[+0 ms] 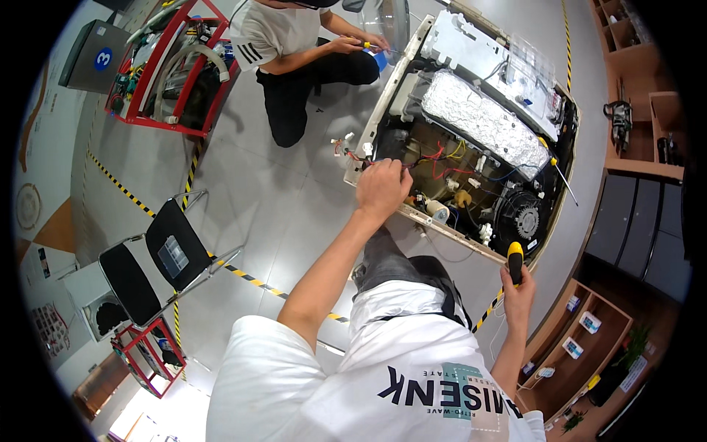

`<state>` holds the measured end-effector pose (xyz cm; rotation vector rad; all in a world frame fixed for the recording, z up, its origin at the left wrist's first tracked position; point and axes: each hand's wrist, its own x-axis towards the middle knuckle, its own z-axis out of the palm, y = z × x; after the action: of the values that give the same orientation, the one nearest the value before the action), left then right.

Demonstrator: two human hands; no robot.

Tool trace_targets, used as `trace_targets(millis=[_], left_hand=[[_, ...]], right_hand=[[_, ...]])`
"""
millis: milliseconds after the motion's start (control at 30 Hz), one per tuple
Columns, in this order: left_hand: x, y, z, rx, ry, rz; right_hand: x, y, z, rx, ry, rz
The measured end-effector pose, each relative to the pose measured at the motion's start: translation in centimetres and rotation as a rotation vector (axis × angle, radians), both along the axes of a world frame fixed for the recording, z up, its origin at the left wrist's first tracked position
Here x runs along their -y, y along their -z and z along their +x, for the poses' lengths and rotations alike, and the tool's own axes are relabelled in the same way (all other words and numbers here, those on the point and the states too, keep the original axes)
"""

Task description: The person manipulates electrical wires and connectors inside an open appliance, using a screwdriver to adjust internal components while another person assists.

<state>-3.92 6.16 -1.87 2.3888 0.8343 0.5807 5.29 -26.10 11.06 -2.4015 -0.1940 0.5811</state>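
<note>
My left hand [383,189] reaches over the near left edge of an opened appliance housing [420,216]. Its fingers curl down beside the wiring, and what they grip is hidden. Red and yellow wires [442,153] run through the housing near that hand. In my right hand [518,289], off the near right corner, is a yellow-and-black screwdriver [515,258], gripped with its handle pointing up; I cannot make out its shaft. Silver foil wraps a long part [482,121] inside the housing. A round black fan-like part [524,219] sits in the right corner.
Across from me a kneeling person [283,51] holds a yellow-handled screwdriver [366,45] by the housing's far left corner. Another screwdriver [565,183] sticks out over the right edge. A red tool cart [210,96] and black chairs [177,250] stand left; wooden shelves [582,324] line the right.
</note>
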Motion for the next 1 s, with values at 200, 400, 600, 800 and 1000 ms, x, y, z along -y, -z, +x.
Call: trace_targets(millis=[200, 400, 600, 800, 1000], left_hand=[[0.4, 1.0, 0.2, 0.014, -0.016, 0.057], [0.4, 0.9, 0.0, 0.048, 0.003, 0.051], [0.3, 0.9, -0.1, 0.009, 0.008, 0.02], [-0.1, 1.4, 0.0, 0.069, 0.051, 0.035], [-0.8, 0.5, -1.0, 0.364, 0.043, -0.184]], right_hand=[[1.6, -0.9, -2.9, 0.087, 0.061, 0.022], [5.2, -0.5, -7.0, 0.08, 0.142, 0.055], [6.5, 0.2, -11.6, 0.059, 0.159, 0.036], [6.4, 0.6, -16.5, 0.05, 0.205, 0.005], [1.8, 0.6, -18.4, -0.021, 0.156, -0.109]])
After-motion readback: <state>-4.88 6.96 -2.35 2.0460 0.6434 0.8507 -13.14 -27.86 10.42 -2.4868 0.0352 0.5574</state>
